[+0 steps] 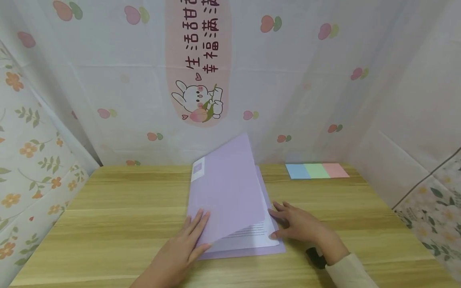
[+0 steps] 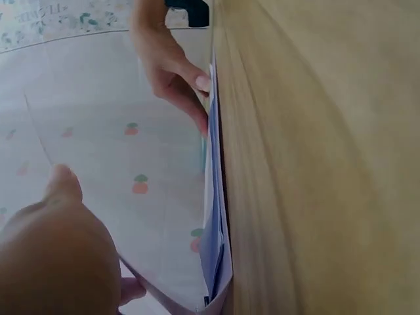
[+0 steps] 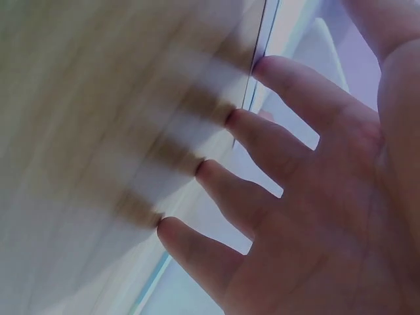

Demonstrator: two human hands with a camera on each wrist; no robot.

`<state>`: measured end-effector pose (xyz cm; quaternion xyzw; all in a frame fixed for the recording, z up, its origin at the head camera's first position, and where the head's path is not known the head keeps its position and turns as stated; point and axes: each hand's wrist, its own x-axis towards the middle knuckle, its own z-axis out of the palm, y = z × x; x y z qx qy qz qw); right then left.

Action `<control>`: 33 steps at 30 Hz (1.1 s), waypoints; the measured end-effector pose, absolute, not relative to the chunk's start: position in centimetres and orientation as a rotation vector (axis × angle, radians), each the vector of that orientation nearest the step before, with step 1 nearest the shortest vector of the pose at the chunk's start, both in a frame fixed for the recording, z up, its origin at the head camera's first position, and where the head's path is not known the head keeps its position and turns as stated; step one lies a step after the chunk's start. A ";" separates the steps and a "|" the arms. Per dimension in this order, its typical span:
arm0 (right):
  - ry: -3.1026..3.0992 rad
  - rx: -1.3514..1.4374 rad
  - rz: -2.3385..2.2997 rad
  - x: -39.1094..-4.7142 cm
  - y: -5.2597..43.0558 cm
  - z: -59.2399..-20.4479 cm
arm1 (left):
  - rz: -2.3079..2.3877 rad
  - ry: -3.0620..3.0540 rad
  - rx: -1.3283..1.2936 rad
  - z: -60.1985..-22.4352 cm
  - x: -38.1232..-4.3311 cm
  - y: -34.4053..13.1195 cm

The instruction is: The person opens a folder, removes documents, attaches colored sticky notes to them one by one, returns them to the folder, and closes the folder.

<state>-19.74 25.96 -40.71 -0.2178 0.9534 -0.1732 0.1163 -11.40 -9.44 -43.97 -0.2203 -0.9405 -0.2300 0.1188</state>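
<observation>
A light purple folder point(image 1: 227, 192) lies on the table with its front cover partly raised and a white label point(image 1: 198, 169) near the spine. Printed white sheets point(image 1: 252, 236) show beneath the cover. My left hand point(image 1: 185, 244) rests on the cover's lower left part, fingers extended, thumb by the bottom edge. At the folder's right edge is my right hand point(image 1: 297, 224), its thumb over the sheets' lower right corner. In the right wrist view its fingers point(image 3: 262, 144) are spread, with fingertips at the tabletop and the folder's edge.
Blue, green and pink sticky notes point(image 1: 317, 171) lie side by side at the back right of the wood-grain table point(image 1: 119, 212). A patterned curtain point(image 1: 288, 80) hangs behind the table, with floral cloth point(image 1: 32, 160) at the left. A black device point(image 1: 316, 258) sits at the right wrist.
</observation>
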 end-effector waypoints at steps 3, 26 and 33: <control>2.794 -0.602 -0.507 -19.6 25.8 -40.7 | -0.577 -2.640 -0.636 -44.3 -11.1 -10.0; 2.797 -0.550 -0.482 -19.4 25.4 -40.6 | -0.998 -2.679 -0.151 -43.1 -9.0 -12.4; 2.800 -0.519 -0.478 -19.6 25.4 -40.9 | -0.924 -2.570 -0.019 -42.5 -8.6 -12.9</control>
